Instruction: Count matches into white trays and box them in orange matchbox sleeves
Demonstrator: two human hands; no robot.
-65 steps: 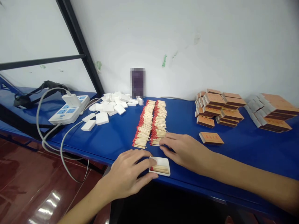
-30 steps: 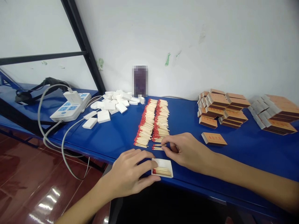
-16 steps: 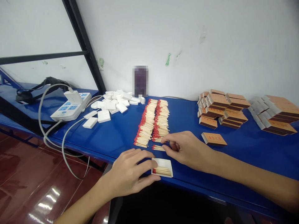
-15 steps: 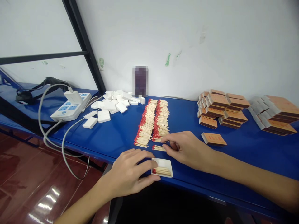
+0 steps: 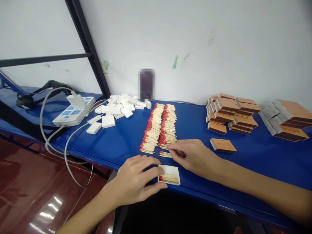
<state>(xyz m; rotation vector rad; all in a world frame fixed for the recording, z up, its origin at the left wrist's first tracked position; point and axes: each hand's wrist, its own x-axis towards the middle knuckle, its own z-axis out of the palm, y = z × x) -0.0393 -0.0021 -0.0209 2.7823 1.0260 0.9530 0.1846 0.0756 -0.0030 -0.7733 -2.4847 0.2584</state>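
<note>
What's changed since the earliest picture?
A few matches have been drawn toward the person, leaving a gap from the right row of matches; the right hand is beside them. The left hand stays on the white tray; the stacked matchboxes look unmoved.

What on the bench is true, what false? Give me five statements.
1. The left hand holds a white tray. True.
2. That tray has no matches in it. False: matches lie along its near side.
3. The right hand is at the right match row's near end. True.
4. The lone matchbox lies left of that row. False: the lone matchbox lies right of it.
5. The power strip lies left of the white pile. True.
</note>
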